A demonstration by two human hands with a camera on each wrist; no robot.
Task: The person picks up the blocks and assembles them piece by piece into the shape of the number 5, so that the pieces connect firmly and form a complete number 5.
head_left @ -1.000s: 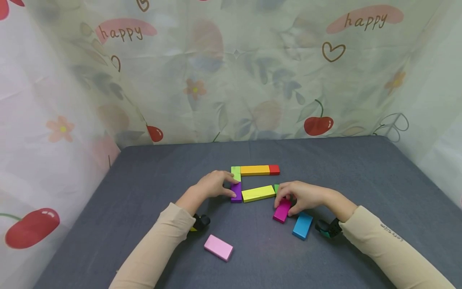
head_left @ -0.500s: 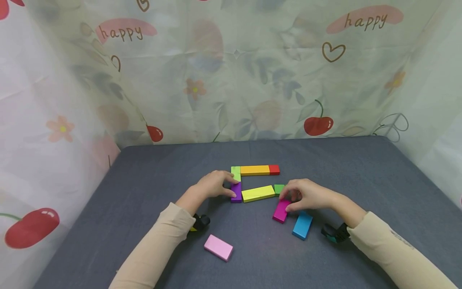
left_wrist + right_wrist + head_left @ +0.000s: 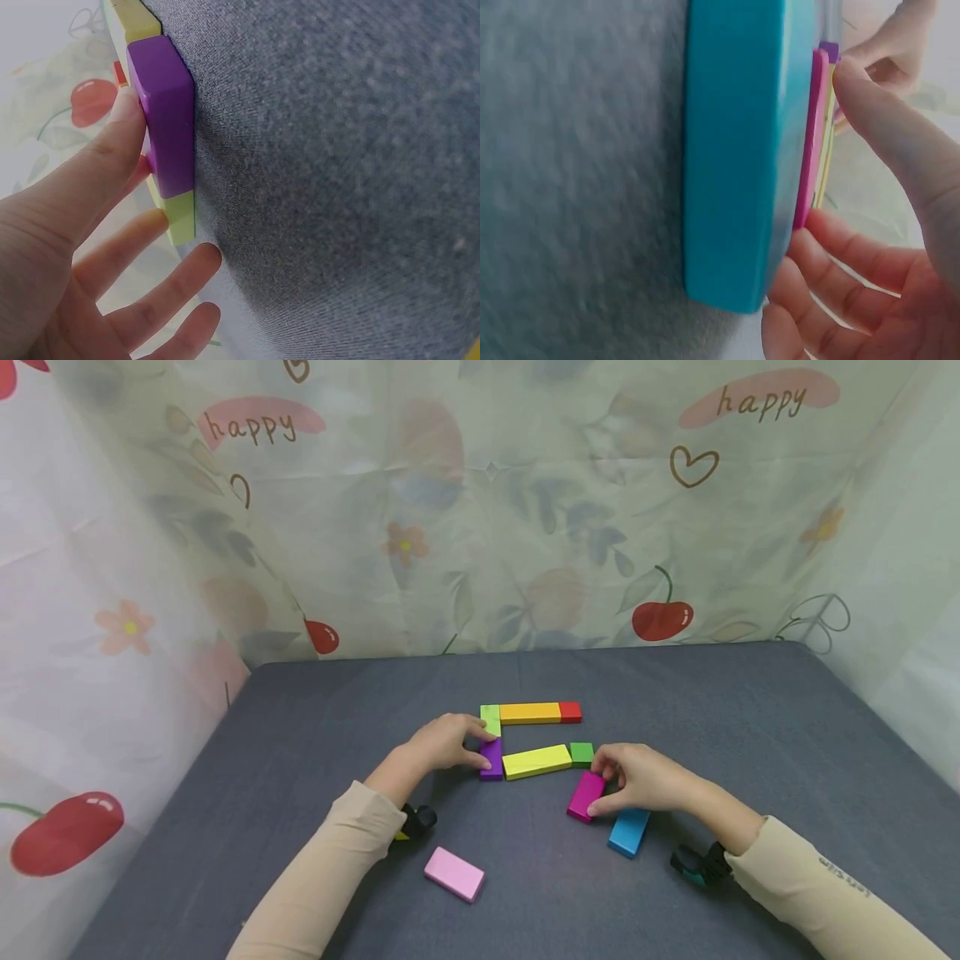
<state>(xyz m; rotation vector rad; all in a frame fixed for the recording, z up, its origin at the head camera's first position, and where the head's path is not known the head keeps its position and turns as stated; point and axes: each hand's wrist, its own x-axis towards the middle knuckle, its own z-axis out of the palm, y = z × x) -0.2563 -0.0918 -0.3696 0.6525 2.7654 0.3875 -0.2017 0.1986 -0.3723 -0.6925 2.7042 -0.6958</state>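
Note:
My left hand (image 3: 444, 743) rests on a purple block (image 3: 491, 767), thumb and forefinger touching its top and the other fingers spread loosely. A light green block (image 3: 490, 717) adjoins it at the far end. My right hand (image 3: 643, 777) holds a magenta block (image 3: 584, 797) between thumb and forefinger, at opposite ends. A blue block (image 3: 731, 150) lies flat just beneath the right palm, partly covered in the head view. Beside the purple block a yellow block (image 3: 536, 762) lies slightly slanted, with a green block (image 3: 581, 755) at its right end.
An orange block (image 3: 529, 714) and a red block (image 3: 570, 712) run rightward from the light green one. Nearer me lies a pink block (image 3: 454, 874). Everything sits on a dark grey cloth-covered table (image 3: 337, 710), with a printed curtain (image 3: 487, 510) behind it.
My right hand first drew back slightly to the right, uncovering the green block, then came lower over the magenta block and part of the blue one. The left hand keeps its place.

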